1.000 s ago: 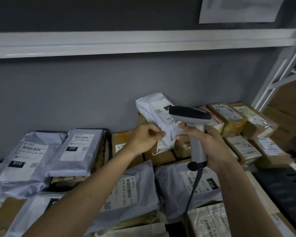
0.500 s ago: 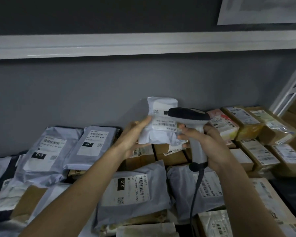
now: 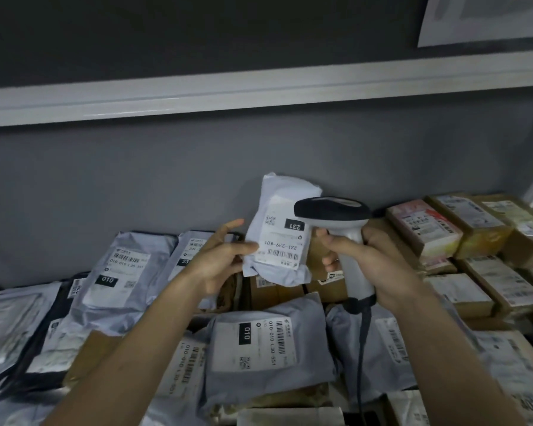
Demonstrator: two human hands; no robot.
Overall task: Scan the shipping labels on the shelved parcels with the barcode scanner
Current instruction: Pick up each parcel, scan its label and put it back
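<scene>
My left hand (image 3: 220,259) pinches the lower left edge of a small white poly-bag parcel (image 3: 282,210), holding it upright above the shelf. Its shipping label (image 3: 282,244) faces me upside down, marked 231 with a barcode along the bottom. My right hand (image 3: 366,256) grips the white handle of the barcode scanner (image 3: 333,210). The scanner's black head covers the parcel's right side and points left. A dark cable (image 3: 362,348) hangs from the handle's base.
Grey mailers (image 3: 117,272) lean against the wall at left, and another grey mailer marked 010 (image 3: 268,342) lies below my hands. Cardboard boxes (image 3: 425,232) with labels crowd the right. A white shelf beam (image 3: 259,87) runs overhead, in front of the grey back wall.
My left hand has turned the white parcel upright and raised it so its label now faces me. The scanner stays close at its right; the view has shifted left.
</scene>
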